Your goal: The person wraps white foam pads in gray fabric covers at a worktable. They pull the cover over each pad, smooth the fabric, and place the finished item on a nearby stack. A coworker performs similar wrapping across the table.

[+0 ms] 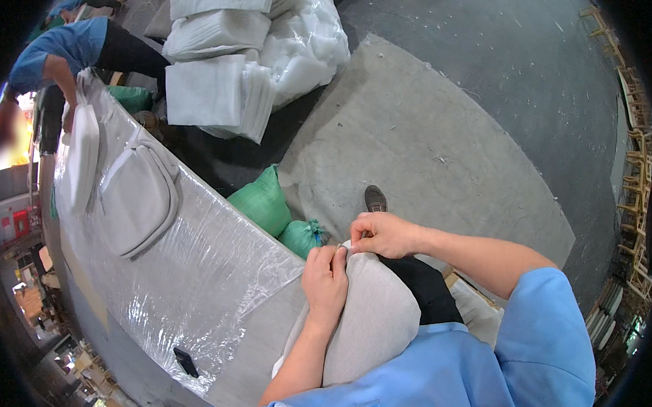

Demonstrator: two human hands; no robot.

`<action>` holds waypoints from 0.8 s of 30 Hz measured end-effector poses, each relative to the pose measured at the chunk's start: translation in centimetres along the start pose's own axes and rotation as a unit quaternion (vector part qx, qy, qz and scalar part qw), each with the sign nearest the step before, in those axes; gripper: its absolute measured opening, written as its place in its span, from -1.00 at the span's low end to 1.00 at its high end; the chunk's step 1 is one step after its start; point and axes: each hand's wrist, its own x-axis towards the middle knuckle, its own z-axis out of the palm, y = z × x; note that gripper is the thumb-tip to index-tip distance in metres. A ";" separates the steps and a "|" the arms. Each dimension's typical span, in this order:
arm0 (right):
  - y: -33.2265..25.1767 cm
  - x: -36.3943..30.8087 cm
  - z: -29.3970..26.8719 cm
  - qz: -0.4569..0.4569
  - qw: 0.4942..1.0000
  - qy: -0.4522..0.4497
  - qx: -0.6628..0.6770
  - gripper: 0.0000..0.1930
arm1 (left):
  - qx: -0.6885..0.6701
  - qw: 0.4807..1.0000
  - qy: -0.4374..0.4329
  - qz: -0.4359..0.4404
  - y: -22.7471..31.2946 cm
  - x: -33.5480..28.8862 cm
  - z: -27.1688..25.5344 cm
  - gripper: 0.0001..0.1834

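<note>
A light grey fabric cushion (374, 315) rests against my body, its rounded side spreading over my lap. My left hand (325, 282) is closed on the cushion's far edge, thumb and fingers pinched together. Right beside it, my right hand (385, 235) pinches the same edge, the two sets of fingertips nearly touching. A small whitish bit shows between them, too small to make out. To the left, on the plastic-covered table (192, 263), lies another light grey cushion (138, 199) with a seamed border.
A co-worker in a blue shirt (82, 44) bends over the table's far end, a hand on a white pad (83, 156). A black phone-like object (186, 362) lies near me. Green sacks (262, 203) stand beside the table. White padding sheets (207, 89) are stacked beyond; wooden frames (635, 195) line the right.
</note>
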 end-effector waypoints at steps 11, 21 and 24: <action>1.8 1.1 2.6 0.273 0.939 0.126 0.165 -0.79 | 0.087 0.987 -0.109 -0.083 -0.9 2.7 1.9 -0.71; 5.9 3.8 3.4 0.334 0.881 0.065 0.328 -0.80 | 0.068 0.989 -0.071 -0.114 -3.0 2.8 3.6 -0.70; 9.1 2.7 6.2 0.300 0.869 0.075 0.387 -0.78 | 0.071 0.988 -0.087 -0.104 -2.7 2.7 2.6 -0.69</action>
